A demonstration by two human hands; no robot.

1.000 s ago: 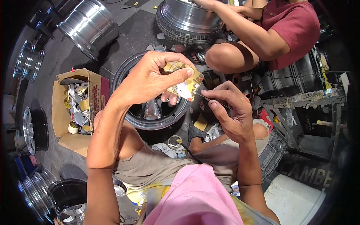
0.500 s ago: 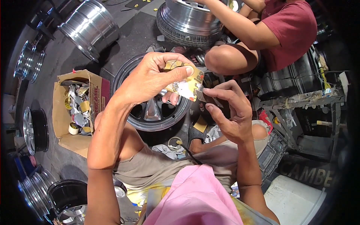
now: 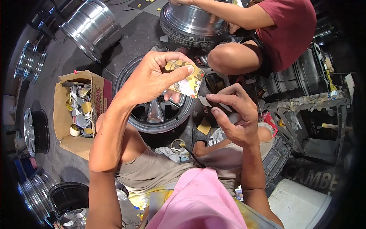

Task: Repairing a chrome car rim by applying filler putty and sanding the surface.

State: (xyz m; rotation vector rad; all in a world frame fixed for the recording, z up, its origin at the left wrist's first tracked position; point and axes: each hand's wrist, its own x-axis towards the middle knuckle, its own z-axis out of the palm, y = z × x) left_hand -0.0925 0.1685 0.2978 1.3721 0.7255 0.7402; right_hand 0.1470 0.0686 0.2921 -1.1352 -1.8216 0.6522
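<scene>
My left hand (image 3: 152, 78) is closed on a thin, stiff yellow printed card (image 3: 187, 78), pinched between thumb and fingers, with bits of red and white on its face. Close by on its right, my right hand (image 3: 236, 112) has its fingers curled, thumb and index bent toward the card. A dark, thin sheet (image 3: 216, 83) with a pale grey edge shows at those fingertips; it looks like sandpaper and seems gripped between them. Under both hands lies a wheel (image 3: 155, 113) with polished spokes and dark recesses, partly hidden by my left hand and forearm.
A cardboard box (image 3: 70, 147) of scraps and tape rolls stands at left. Bare metal rims (image 3: 91, 28) lie around the left side. Across from me a person in a red shirt (image 3: 291, 32) works at a tyred wheel (image 3: 192, 23). A metal-framed bench (image 3: 301, 101) is at right.
The card has tilted and shifted slightly left, and the gap to my right fingertips has widened. More of the dark sheet shows. The other person's arm has moved left over the tyred wheel.
</scene>
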